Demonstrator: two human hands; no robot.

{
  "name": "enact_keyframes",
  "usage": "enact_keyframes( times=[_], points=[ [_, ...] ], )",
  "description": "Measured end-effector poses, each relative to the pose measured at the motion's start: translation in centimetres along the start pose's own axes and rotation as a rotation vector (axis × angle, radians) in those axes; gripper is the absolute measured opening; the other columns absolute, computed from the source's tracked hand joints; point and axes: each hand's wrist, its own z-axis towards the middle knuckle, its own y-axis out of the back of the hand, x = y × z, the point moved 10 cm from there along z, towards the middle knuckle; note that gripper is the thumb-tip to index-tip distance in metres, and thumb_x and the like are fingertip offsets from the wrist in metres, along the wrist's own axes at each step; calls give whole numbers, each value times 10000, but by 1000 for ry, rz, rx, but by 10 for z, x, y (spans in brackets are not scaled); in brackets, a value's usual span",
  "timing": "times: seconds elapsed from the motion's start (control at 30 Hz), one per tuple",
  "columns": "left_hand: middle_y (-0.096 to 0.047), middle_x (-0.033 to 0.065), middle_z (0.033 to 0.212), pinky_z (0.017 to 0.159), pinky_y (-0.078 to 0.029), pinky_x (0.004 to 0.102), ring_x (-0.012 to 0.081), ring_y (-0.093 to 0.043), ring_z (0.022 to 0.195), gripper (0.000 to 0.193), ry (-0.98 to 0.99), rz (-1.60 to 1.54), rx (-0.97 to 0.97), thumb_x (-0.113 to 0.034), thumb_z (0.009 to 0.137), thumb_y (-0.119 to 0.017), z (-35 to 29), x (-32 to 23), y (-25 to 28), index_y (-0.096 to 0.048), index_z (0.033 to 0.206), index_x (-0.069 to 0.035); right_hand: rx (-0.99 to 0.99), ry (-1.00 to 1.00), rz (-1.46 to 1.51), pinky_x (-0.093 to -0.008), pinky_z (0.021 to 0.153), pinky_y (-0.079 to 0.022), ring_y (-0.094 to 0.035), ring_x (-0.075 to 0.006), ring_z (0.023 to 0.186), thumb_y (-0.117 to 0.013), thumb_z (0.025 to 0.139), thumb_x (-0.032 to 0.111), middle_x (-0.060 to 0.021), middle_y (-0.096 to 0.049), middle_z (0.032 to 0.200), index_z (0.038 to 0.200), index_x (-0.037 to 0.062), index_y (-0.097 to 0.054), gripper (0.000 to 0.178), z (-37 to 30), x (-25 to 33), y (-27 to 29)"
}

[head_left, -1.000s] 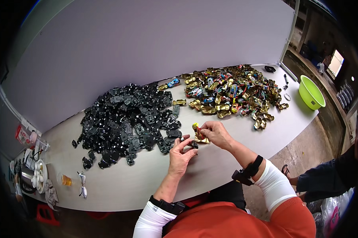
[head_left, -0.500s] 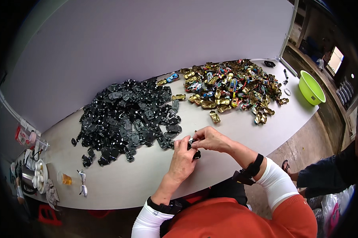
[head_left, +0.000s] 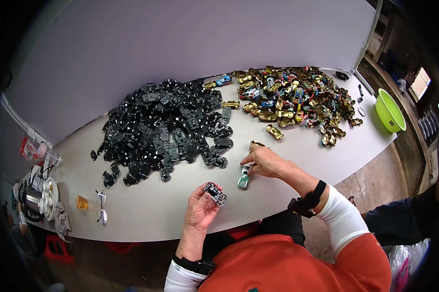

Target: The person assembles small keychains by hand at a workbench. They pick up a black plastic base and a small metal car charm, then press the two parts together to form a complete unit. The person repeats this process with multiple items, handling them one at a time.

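Observation:
My left hand [head_left: 201, 209], palm up near the table's front edge, holds a black toy car chassis [head_left: 215, 193] between thumb and fingers. To its right, my right hand [head_left: 268, 163] reaches palm down, thumb and fingers pinched at the far end of a green and white toy car [head_left: 244, 178] at the tabletop. Just beyond those knuckles a gold car shell [head_left: 256, 144] lies partly hidden. Another gold shell [head_left: 274, 132] rests farther back, by itself.
A big heap of black chassis [head_left: 166, 129] covers the left middle. Gold and coloured car shells [head_left: 297, 97] are piled at the back right, near a green basin [head_left: 389, 111]. On the left are glasses [head_left: 102, 208], a cup of amber drink [head_left: 78, 201] and a tray [head_left: 54, 197].
My hands were together over a dark part. They have parted: the left drew back toward me with a chassis, while the right moved slightly rightward, with the green and white car now visible.

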Motion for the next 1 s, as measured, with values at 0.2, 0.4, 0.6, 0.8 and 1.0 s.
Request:
enact_keyframes(
  times=[0.2,0.4,0.6,0.8,1.0],
  points=[
    [-610,145,998,702,-535,315,213,-616,863,320,-3,-53,-11,-100,792,-659,-4,1,11,-559,1079,1,-239,191,-85,-358,664,-481,-590,-257,760,-669,696,8,-128,-557,912,970,113,-672,293,-19,19,27],
    [-610,161,984,614,-541,275,215,-627,821,382,47,-76,43,-130,767,-692,-15,-1,7,-549,1087,22,-25,392,-283,-367,656,-496,-608,-251,784,-628,703,34,-70,-550,992,991,159,-634,314,-24,57,-6],
    [-604,170,988,648,-548,278,223,-629,816,431,-42,-116,55,-149,741,-721,-26,-15,-1,-542,1083,42,-18,299,-213,-403,686,-475,-585,-313,800,-622,718,81,-101,-550,942,915,82,-616,197,-17,39,-19],
    [-589,186,1027,637,-543,297,222,-613,835,412,-127,43,48,-128,756,-705,-27,-26,-11,-537,1102,19,-200,317,190,-348,648,-488,-586,-270,747,-734,653,43,-104,-561,877,905,16,-612,281,-32,70,9],
    [-589,192,1034,593,-529,273,203,-613,791,408,-221,154,-52,-115,761,-696,-23,-30,-13,-531,1109,20,-203,223,527,-277,613,-493,-585,-151,688,-744,690,50,-66,-586,814,926,-4,-584,291,-41,86,16]
  ],
)
